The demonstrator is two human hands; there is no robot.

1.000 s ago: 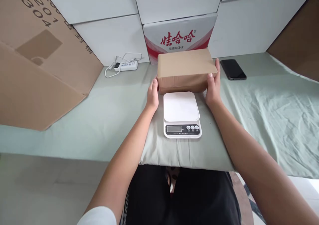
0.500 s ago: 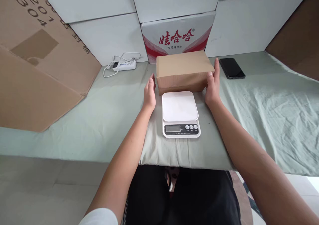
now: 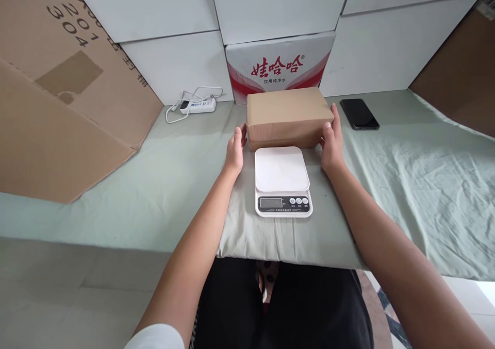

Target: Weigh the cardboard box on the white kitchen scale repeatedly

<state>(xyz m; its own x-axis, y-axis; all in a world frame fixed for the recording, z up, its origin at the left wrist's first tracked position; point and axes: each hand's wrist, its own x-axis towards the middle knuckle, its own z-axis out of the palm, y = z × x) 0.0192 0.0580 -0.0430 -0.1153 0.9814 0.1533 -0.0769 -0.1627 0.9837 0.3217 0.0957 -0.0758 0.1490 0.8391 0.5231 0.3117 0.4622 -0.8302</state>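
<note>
A closed brown cardboard box (image 3: 288, 114) rests on the green cloth, just behind a white kitchen scale (image 3: 282, 169) with a dark display panel. My left hand (image 3: 235, 149) is upright at the box's left side, fingers against or very close to it. At the right end, my right hand (image 3: 330, 143) grips the front corner, thumb on the front face and fingers along the side. Between them, the two hands hold the box. Nothing lies on the scale's plate, and no digits show on its display.
Behind the box stands a white and red carton (image 3: 278, 63) against stacked white boxes (image 3: 174, 65). A black phone (image 3: 359, 114) lies at the right. A white power strip with cable (image 3: 199, 105) is at the left. Large cardboard sheets (image 3: 58, 132) flank the cloth-covered table (image 3: 185, 184).
The camera view has shifted slightly, so everything sits a little lower and to the right. My left hand is slightly closer to the box. The box and scale keep their positions.
</note>
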